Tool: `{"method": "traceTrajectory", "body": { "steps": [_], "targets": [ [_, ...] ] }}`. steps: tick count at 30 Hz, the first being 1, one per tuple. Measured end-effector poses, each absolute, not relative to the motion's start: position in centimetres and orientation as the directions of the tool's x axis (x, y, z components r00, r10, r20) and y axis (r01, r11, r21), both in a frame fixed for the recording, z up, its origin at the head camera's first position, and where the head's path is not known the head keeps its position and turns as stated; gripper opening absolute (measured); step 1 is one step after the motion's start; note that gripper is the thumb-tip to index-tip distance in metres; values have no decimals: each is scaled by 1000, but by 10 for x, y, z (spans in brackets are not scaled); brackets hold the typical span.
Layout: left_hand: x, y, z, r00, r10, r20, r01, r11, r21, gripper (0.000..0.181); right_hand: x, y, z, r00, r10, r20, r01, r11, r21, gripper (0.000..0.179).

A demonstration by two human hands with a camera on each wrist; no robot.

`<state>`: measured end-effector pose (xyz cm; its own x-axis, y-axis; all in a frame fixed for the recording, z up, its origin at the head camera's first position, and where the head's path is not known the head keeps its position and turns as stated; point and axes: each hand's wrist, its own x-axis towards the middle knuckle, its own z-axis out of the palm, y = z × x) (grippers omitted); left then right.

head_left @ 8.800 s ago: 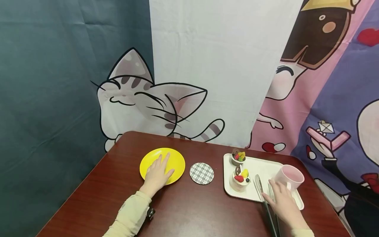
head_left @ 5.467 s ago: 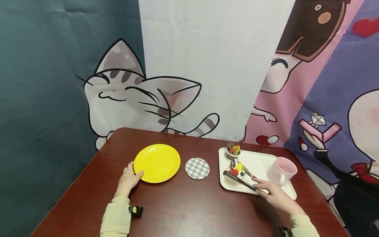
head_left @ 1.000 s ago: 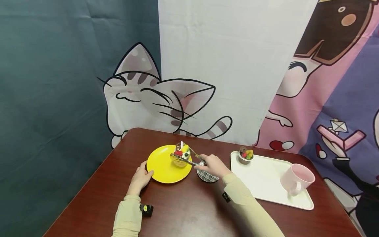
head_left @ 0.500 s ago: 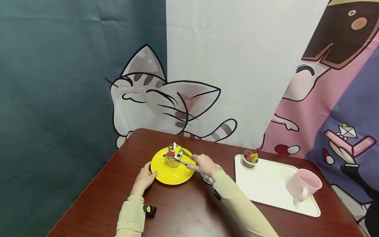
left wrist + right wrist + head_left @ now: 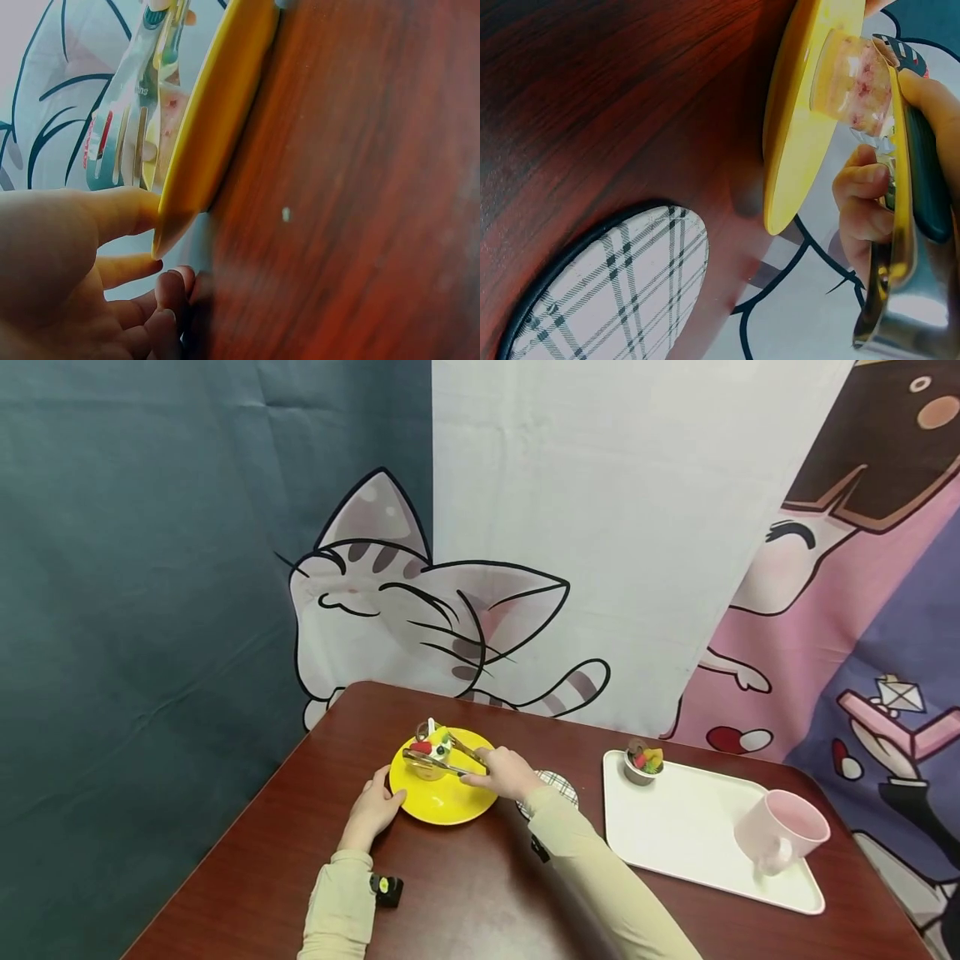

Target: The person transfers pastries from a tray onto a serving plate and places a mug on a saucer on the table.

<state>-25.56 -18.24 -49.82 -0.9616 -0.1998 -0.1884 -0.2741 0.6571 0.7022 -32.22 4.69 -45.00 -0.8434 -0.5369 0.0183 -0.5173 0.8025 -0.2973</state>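
Note:
My left hand [image 5: 375,808] pinches the left rim of a yellow plate [image 5: 450,806], thumb over the edge and fingertips beneath it. My right hand [image 5: 508,774] grips metal serving tongs [image 5: 448,767] with dark handle grips. Between the tong ends is a dessert cup [image 5: 855,82] topped with cream, strawberry and yellow fruit. In the right wrist view the cup's base is against the plate's surface, left of its centre. The tong tips partly cover the cup in the head view; slotted tong ends [image 5: 131,142] show beside it in the left wrist view.
A plaid round coaster [image 5: 622,285] lies right of the plate, partly under the right forearm in the head view. Farther right, a white tray [image 5: 675,827] bears a small fruit-topped chocolate cup [image 5: 642,766] and a pink mug [image 5: 780,831]. A printed curtain [image 5: 600,527] hangs behind the table.
My right hand took up the tongs from the tray and carried the dessert cup left onto the plate. My left hand went from lying over the plate to pinching its left rim.

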Motion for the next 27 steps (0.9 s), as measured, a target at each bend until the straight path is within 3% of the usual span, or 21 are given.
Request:
{"method": "traceTrajectory", "body": {
  "steps": [10,27],
  "targets": [
    [-255,-182,-498,-961,-202,-191,-278,652,705,63,-317,55,-453,-850,-527,-9,-494,803,-334,56],
    [-257,-182,-496,-966,-177,-189,-259,666,700,63,-292,101,-454,-852,-517,87,-510,781,-360,45]
  ]
}}
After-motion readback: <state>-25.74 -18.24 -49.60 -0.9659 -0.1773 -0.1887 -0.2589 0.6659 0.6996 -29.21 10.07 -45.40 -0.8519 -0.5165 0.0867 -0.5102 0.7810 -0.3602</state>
